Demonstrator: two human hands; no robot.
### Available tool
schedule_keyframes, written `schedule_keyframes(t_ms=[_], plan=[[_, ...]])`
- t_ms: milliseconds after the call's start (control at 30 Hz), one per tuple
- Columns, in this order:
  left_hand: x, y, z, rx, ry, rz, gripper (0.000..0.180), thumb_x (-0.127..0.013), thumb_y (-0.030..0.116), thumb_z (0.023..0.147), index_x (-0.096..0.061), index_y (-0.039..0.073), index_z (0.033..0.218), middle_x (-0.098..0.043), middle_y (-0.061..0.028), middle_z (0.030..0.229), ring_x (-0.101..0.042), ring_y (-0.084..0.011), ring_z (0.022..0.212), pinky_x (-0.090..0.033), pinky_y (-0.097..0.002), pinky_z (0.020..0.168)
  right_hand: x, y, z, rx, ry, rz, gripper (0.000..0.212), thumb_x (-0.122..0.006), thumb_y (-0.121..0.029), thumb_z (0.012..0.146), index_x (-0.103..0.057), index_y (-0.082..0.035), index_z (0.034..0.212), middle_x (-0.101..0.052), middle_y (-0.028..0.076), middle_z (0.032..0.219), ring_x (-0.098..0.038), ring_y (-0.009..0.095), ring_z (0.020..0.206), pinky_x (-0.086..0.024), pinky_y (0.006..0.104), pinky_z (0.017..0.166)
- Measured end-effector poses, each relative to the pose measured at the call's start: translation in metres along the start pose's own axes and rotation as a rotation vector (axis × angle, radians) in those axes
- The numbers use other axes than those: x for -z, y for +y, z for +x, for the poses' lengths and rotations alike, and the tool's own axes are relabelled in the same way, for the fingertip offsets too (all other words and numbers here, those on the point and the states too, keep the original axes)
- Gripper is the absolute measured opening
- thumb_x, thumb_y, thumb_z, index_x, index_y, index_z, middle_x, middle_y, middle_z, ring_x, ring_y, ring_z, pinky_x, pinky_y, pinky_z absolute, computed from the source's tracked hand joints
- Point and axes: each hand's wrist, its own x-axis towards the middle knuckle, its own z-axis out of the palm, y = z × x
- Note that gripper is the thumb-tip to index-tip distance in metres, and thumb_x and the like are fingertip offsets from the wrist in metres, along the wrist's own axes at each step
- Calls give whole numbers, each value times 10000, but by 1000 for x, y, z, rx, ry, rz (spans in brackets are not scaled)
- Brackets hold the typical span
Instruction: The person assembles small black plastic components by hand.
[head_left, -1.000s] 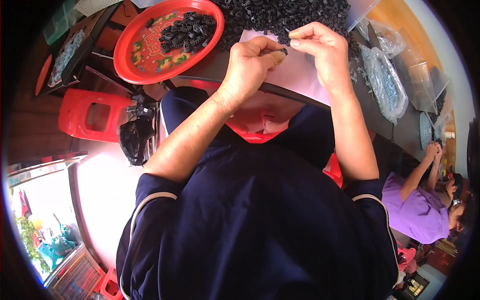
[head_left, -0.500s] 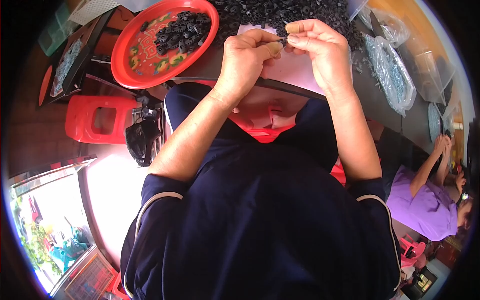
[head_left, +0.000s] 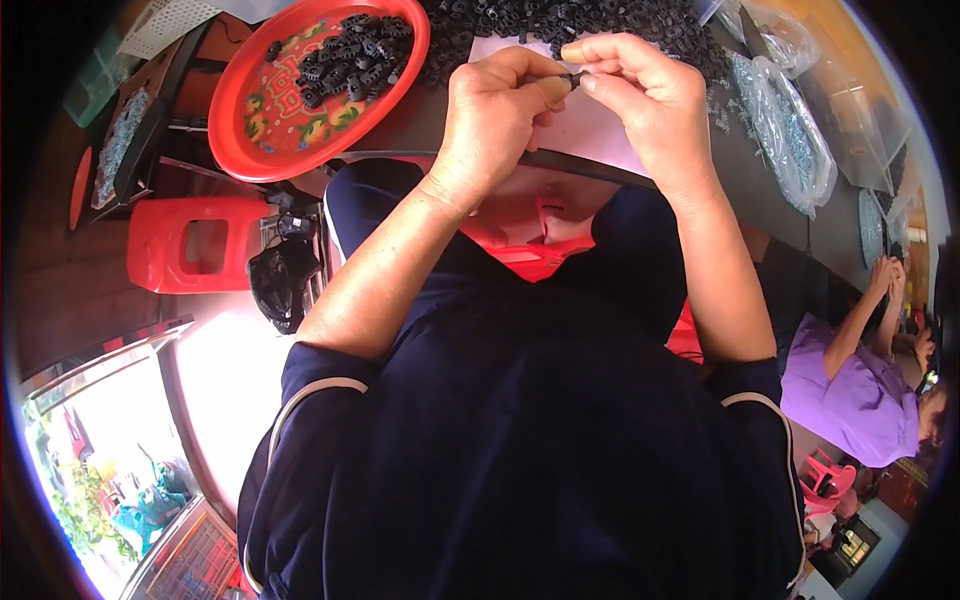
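Note:
Over the white sheet point(head_left: 590, 135) at the table's near edge, both my hands meet at a small black plastic part point(head_left: 574, 80). My left hand point(head_left: 495, 115) pinches it between thumb and index finger, with a tan covering on the thumb tip. From the other side my right hand point(head_left: 655, 110) closes its thumb against the part's end, while its index finger, also tan-covered at the tip, reaches out above. The fingers hide most of the part, so its exact shape is unclear. Beyond the sheet lies a heap of similar black parts point(head_left: 490, 18).
A red round tray point(head_left: 225, 120) with more black parts stands left. Clear bags of bluish small pieces point(head_left: 790, 135) lie right, near a clear plastic bin point(head_left: 865, 130). A red stool point(head_left: 150, 245) is at left. A co-worker in purple point(head_left: 850, 390) sits at right.
My right thumb has come against the black part, and the right index finger is now raised off the thumb. The view has shifted slightly.

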Motion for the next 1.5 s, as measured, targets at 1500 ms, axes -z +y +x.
schedule_keyframes(t_ms=[1500], plan=[[-10,-4,18,-884,-157,1189,108,-644,103,681,-572,91,760,-594,-77,723,-628,-285,683,-520,-383,567,-1,15,-42,-253,210,335,258,-565,71,799,-657,-6,1028,-680,43,849,-633,93,762,-499,238,706]])
